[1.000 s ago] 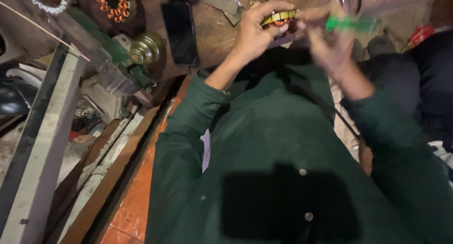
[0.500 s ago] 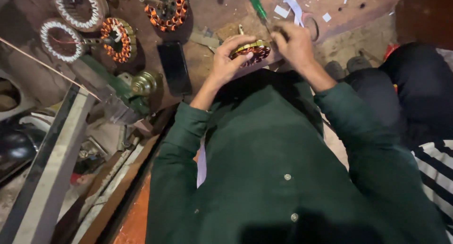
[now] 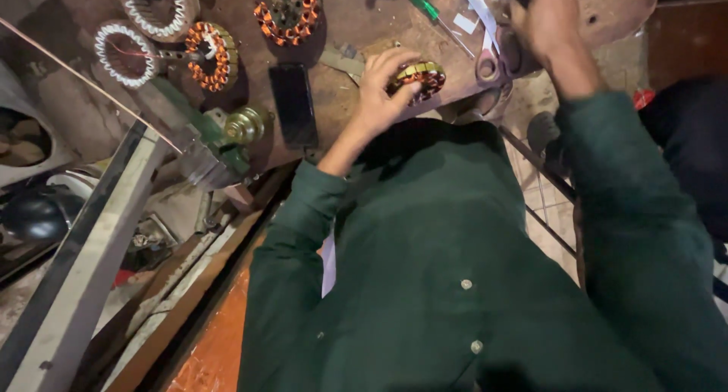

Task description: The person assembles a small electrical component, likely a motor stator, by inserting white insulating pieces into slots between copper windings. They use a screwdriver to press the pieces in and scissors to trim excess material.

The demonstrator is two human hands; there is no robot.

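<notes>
- White-wound stator [image 3: 125,52] — far left on the bench [image 3: 341,111], well apart from both hands; second white one [image 3: 161,5] at the top edge.
- Orange-wound stator [image 3: 212,54] — just right of the first white one, lying flat.
- Spoked orange stator [image 3: 287,9] — top centre, flat, its short shaft pointing left.
- Green vise [image 3: 216,134] with brass knob — at the bench's near-left edge.
- Black phone [image 3: 294,105] — flat, long axis running away from the body, between vise and left hand.
- Left hand [image 3: 379,89] — fingers curled closed around a small stator [image 3: 421,77], gripping it at the near bench edge; copper and red windings showing to the right of the fingers.
- Green screwdriver [image 3: 421,1] — up the bench from the small stator, handle at the top, shaft slanting down and right toward the scissors.
- White paper strips [image 3: 476,5] — scattered right of the screwdriver.
- Scissors [image 3: 493,62] — pinkish loops near the bench edge, just right of the small stator, directly below the right hand.
- Right hand [image 3: 546,20] — raised over the bench's right end, nearest the scissors and strips; fingers bent, but whether closed on anything cannot be told.
- Key relation: small stator in the left grip, scissors between the two hands, right hand the nearer to them.
</notes>
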